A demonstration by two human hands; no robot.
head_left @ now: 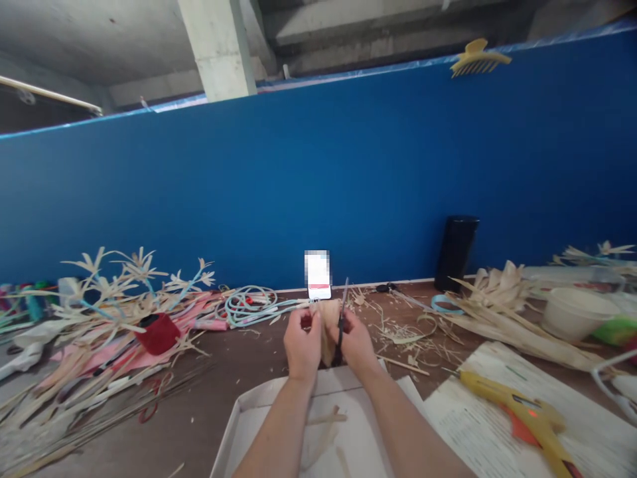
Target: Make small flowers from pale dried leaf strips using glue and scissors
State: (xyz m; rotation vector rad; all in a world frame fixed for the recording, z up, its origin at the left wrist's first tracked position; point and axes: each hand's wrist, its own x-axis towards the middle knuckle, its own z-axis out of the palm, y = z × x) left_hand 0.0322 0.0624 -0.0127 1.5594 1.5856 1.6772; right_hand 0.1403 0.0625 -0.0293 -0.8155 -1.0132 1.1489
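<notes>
My left hand (303,342) is closed on the left side of a tan piece of dried husk (328,325), which hangs between my two hands above the far edge of a white box lid. My right hand (357,342) is closed around dark scissors (342,318), whose blades point up and away along the husk's right side. Whether the blades touch the husk cannot be made out. Just beyond my hands a phone with a lit screen (318,275) stands upright against the blue partition.
The white box lid (259,392) lies under my forearms with husk strips inside. A yellow glue gun (517,401) rests on papers at right, near a white bowl (577,312). Husk flowers (144,269), a red spool (158,334) and blue tubing (249,307) lie left.
</notes>
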